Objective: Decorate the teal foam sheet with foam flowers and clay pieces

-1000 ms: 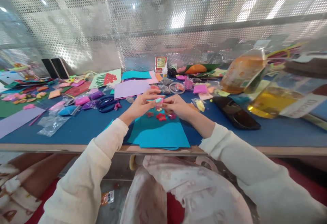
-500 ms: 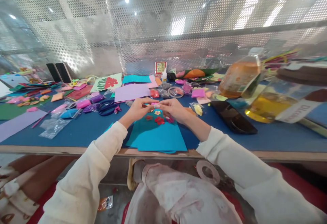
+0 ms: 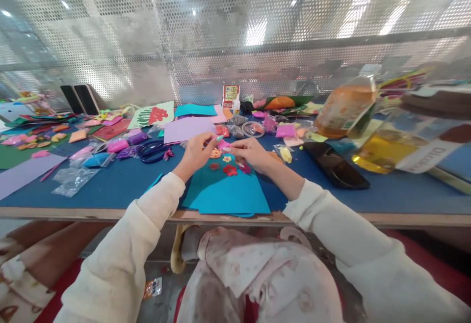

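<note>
"Pink stuff [image 3: 222, 144] between the fingertips, is it?"

"Yes, one small soft-looking piece. The left hand [image 3: 196, 156] has it pinched between thumb and fingers, and the right hand [image 3: 253, 155] grips it from the right, its thumb and fingers closed together too. How the far fingers curl behind it, I can't tell."

"Where exactly is it?"

"Held up over the far end of the bright blue paper [image 3: 230, 198], which lies at the near edge of the table [image 3: 121, 188]."

"And on the paper?"

"Little flowers. There's a red flower [image 3: 230, 170] near the middle, a pale yellow flower [image 3: 227, 158] just beyond it, a brownish flower [image 3: 214, 167] to its left and a magenta flower [image 3: 246, 169] to its right, close under the right hand. An orange spotted flower [image 3: 216, 153] sits farther off, beside the left fingers."

"What else is close by?"

"Left of the left hand, scissors [image 3: 151, 151] with dark blue handles; beyond it, a lavender sheet [image 3: 187, 130]. Right of the right hand, a small bag [image 3: 284, 153] with something yellow inside, then a glossy dark object [image 3: 336, 165]. Farther right stand an amber bottle [image 3: 346, 109] and a brown-lidded jar [image 3: 382, 148] of yellow liquid."
</note>
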The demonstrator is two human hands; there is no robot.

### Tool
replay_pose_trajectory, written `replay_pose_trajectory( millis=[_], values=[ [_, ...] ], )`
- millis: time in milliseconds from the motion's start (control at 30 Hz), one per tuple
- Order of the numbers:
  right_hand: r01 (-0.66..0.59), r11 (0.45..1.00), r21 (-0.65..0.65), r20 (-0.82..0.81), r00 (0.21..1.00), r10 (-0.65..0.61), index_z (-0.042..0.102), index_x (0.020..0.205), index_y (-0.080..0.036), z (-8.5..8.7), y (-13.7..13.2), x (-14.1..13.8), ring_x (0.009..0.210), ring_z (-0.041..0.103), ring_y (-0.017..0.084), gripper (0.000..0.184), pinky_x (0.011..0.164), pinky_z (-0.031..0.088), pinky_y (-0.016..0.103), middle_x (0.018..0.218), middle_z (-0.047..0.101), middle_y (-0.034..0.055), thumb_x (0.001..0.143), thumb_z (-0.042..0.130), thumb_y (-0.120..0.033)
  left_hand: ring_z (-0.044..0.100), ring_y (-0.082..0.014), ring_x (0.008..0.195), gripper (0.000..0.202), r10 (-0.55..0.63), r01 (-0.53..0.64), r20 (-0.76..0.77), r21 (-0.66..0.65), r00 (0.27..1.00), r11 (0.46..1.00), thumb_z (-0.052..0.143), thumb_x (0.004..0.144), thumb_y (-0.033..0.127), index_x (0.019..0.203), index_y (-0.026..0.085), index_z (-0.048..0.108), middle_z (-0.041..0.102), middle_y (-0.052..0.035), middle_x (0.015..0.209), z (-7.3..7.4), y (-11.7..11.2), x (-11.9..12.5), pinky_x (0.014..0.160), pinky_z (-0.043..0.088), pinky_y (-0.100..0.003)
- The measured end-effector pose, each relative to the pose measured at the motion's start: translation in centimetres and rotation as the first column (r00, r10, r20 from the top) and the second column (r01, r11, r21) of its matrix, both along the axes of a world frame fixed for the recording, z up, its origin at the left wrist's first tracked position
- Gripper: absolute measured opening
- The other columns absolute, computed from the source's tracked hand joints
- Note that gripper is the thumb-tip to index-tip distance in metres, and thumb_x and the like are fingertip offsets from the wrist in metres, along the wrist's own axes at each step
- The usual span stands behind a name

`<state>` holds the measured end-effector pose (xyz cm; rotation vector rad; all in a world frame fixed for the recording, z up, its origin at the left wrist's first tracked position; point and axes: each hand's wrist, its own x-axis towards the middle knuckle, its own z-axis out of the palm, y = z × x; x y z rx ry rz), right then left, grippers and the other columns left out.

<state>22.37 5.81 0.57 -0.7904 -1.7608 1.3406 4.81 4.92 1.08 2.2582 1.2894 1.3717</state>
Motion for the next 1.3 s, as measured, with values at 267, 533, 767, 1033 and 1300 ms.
replay_pose_trajectory(
  millis=[267,533,767,1033,1300],
  values=[
    [-0.044,0.999,0.029,0.032,0.999,0.043,0.062,0.076,-0.01,0.04,-0.08,0.22,0.036,0.032,0.004,0.034,0.039,0.022,0.02,0.04,0.035,-0.0095,0.061,0.07,-0.04,0.06,-0.019,0.092,0.041,-0.115,0.139,0.167,-0.143,0.979,0.98,0.061,0.074,0.042,0.106,0.017,0.064,0.064,-0.0096,0.106,-0.15,0.55,-0.39,0.069,0.048,-0.025],
    [-0.064,0.987,0.147,0.221,0.975,0.03,0.067,0.078,-0.007,0.07,-0.38,0.31,0.038,0.032,0.004,0.041,0.04,0.022,0.02,0.04,0.04,-0.0066,0.066,0.064,-0.047,0.062,-0.016,0.072,0.027,-0.235,0.24,0.047,-0.142,0.971,0.96,0.061,0.075,0.037,0.086,0.015,0.071,0.069,-0.0071,0.083,-0.31,-0.18,0.25,0.06,0.047,-0.024],
    [-0.025,0.996,0.084,0.096,0.995,0.016,0.059,0.061,-0.012,-0.22,0.07,0.08,0.036,0.032,0.005,0.034,0.039,0.023,0.021,0.038,0.038,-0.0069,0.066,0.064,-0.044,0.057,-0.012,0.059,0.022,-0.046,0.045,0.037,0.014,0.998,0.999,0.059,0.076,0.033,0.078,0.014,0.069,0.068,-0.0039,0.069,-0.23,-0.12,0.23,0.056,0.044,-0.023],
    [-0.155,0.972,-0.179,-0.216,0.97,0.114,0.046,0.056,-0.016,0.3,0.05,0.33,0.033,0.02,0.003,0.011,0.037,0.017,0.021,0.037,0.028,-0.01,0.057,0.057,-0.017,0.058,-0.012,0.075,0.025,0.096,-0.111,0.157,0.091,0.983,0.99,0.061,0.076,0.037,0.088,0.016,0.067,0.066,-0.005,0.09,-0.08,0.44,-0.39,0.058,0.044,-0.02],
    [-0.143,0.976,-0.162,-0.161,0.98,0.117,0.056,0.071,-0.012,0.24,0.52,0.56,0.035,0.021,0.003,0.016,0.039,0.015,0.021,0.038,0.031,-0.0108,0.056,0.058,-0.018,0.056,-0.0153,0.09,0.033,-0.11,0.113,-0.036,0.07,0.993,0.991,0.055,0.081,0.036,0.108,0.019,0.062,0.058,-0.0083,0.104,-0.11,-0.29,0.23,0.062,0.046,-0.021]
  ],
)
